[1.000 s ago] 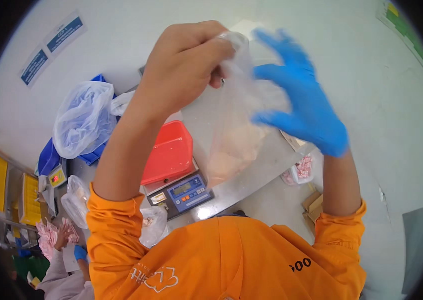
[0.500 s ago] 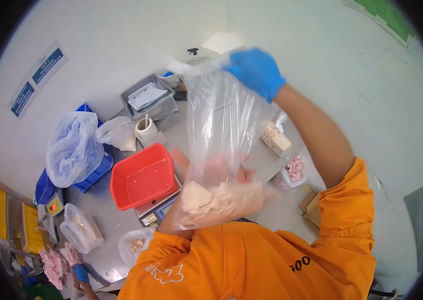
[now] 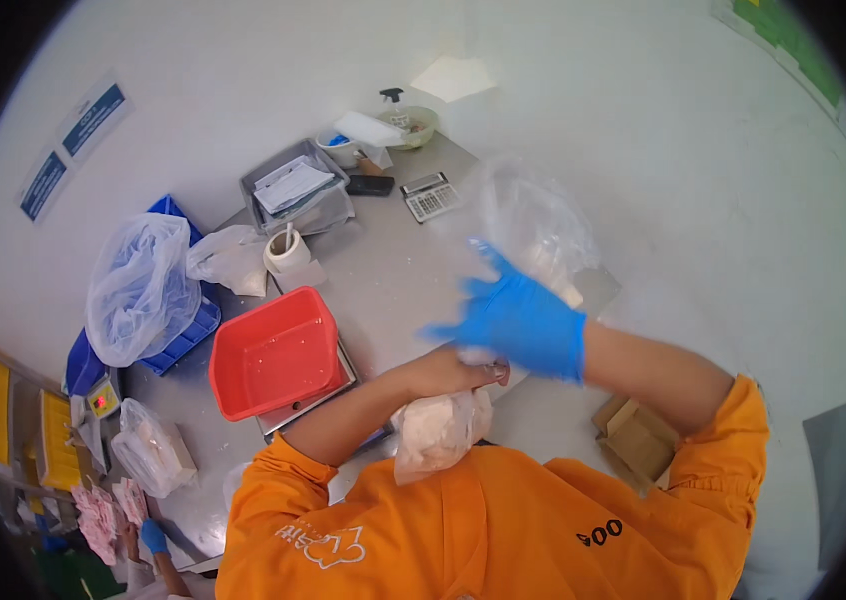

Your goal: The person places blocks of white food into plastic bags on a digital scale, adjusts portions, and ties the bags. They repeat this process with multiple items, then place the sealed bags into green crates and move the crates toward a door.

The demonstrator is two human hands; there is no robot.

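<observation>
My bare left hand (image 3: 448,370) is closed round the gathered neck of a clear plastic bag (image 3: 438,435). The bag's lower part, filled with a pale powdery stuff, hangs close against my orange sleeved top. My right hand (image 3: 518,318), in a blue glove, is just above and right of the left, its fingers spread and slightly blurred. Beyond it billows loose clear plastic film (image 3: 533,210), which looks like the bag's upper part; my right hand hides where they would join.
A red tray (image 3: 278,355) rests on a scale at left. Behind are a blue crate (image 3: 188,335) with plastic liner, a tape roll (image 3: 288,252), a grey paper bin (image 3: 298,190) and a calculator (image 3: 431,197). An open cardboard box (image 3: 635,440) sits right. A co-worker's gloved hand (image 3: 154,536) shows lower left.
My right hand has let go of the bag's top and come down beside my left. My left hand, earlier behind the bag with fingers apart, now grips its neck.
</observation>
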